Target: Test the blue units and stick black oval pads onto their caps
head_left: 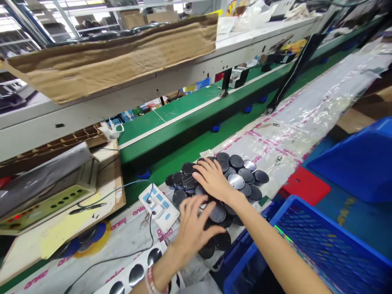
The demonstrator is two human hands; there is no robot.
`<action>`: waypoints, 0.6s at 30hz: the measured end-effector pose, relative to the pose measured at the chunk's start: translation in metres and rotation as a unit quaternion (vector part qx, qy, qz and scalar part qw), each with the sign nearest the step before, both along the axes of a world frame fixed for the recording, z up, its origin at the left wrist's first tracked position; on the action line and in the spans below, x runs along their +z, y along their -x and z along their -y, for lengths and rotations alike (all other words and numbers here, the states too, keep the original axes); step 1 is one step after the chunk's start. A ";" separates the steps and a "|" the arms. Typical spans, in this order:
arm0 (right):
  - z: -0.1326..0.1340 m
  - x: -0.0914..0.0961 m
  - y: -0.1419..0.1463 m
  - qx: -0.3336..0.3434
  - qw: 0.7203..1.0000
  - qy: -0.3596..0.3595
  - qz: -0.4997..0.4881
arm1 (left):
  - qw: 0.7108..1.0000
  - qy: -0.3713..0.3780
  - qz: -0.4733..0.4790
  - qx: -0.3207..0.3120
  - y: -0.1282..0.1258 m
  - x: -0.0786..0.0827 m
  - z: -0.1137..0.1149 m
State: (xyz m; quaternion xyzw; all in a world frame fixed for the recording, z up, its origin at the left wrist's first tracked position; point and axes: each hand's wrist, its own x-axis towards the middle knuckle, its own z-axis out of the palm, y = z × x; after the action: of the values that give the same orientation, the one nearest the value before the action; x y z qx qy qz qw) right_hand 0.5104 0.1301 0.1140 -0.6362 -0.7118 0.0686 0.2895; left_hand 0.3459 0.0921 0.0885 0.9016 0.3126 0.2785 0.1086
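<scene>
A heap of round black and silver discs [241, 175] lies on the plastic-covered bench. My right hand [214, 179] rests flat on top of the heap, fingers stretched out toward the left. My left hand [192, 228] hovers over the near edge of the heap, fingers spread, slightly smeared by motion. Neither hand visibly holds a disc. A bracelet circles my left wrist.
A white and blue box with a cable [159, 206] sits left of the discs. A blue crate [306, 249] stands at the near right, a red plate [304, 185] beyond it. A white tray with round holes [134, 275] lies near me. A green conveyor [190, 122] runs behind.
</scene>
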 end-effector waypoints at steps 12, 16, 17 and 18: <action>0.286 -0.118 -0.066 -0.468 0.869 -0.069 -0.145 | 0.963 0.052 0.261 -0.047 -0.039 0.066 0.023; 0.411 -0.163 -0.050 -0.527 0.838 0.069 -0.121 | 0.922 0.261 0.019 -0.285 -0.106 0.036 0.109; 0.441 -0.170 -0.049 -0.527 0.833 0.116 -0.120 | 0.894 0.286 -0.068 -0.338 -0.123 0.021 0.130; 0.470 -0.176 -0.050 -0.530 0.824 0.163 -0.116 | 0.863 0.294 -0.143 -0.384 -0.139 0.004 0.150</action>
State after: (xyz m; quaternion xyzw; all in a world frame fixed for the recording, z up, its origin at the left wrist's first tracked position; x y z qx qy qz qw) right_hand 0.5605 -0.3396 -0.0616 -0.9408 -0.2051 0.0927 0.2536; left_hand 0.4852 -0.0574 0.0921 0.9064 0.0209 -0.0218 0.4213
